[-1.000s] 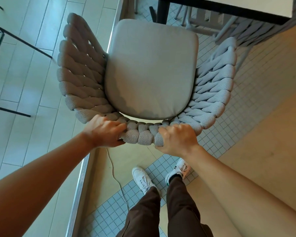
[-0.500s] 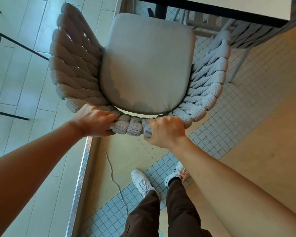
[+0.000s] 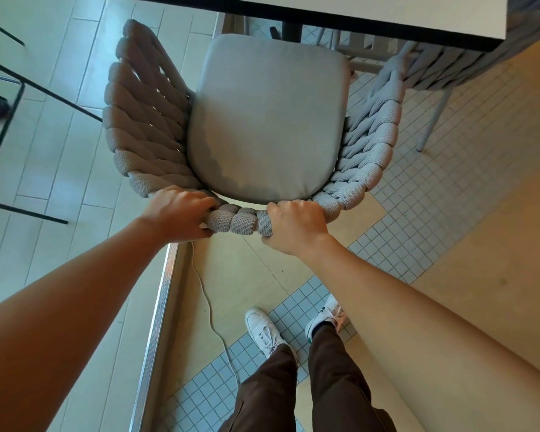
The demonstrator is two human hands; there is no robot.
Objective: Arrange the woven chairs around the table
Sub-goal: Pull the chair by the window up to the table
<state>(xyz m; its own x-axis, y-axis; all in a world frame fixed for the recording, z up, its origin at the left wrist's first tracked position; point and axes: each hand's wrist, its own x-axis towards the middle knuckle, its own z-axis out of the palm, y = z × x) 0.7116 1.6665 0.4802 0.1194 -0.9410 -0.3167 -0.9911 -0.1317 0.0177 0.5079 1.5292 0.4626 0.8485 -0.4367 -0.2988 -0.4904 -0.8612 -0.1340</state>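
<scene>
Tiled floor (image 3: 418, 213); both hands' fingers (image 3: 293, 207) clamp woven chair (image 3: 262, 120), apparently crowding neighbouring chair (image 3: 449, 67) under table (image 3: 387, 23).

The scene was bright and evenly lit by soft daylight. The pale plank floor (image 3: 44, 169) on the left carried a cool, greenish sheen with faint glare, while the floor on the right looked warm and yellowish. A scalloped shadow from the woven back fell across the near edge of the seat cushion (image 3: 267, 120). The table (image 3: 387, 17) cast shade beneath its far edge. Wide-angle distortion bent straight lines and stretched the forearms at the near corners. Focus was fairly sharp centrally, softer toward the edges.
</scene>
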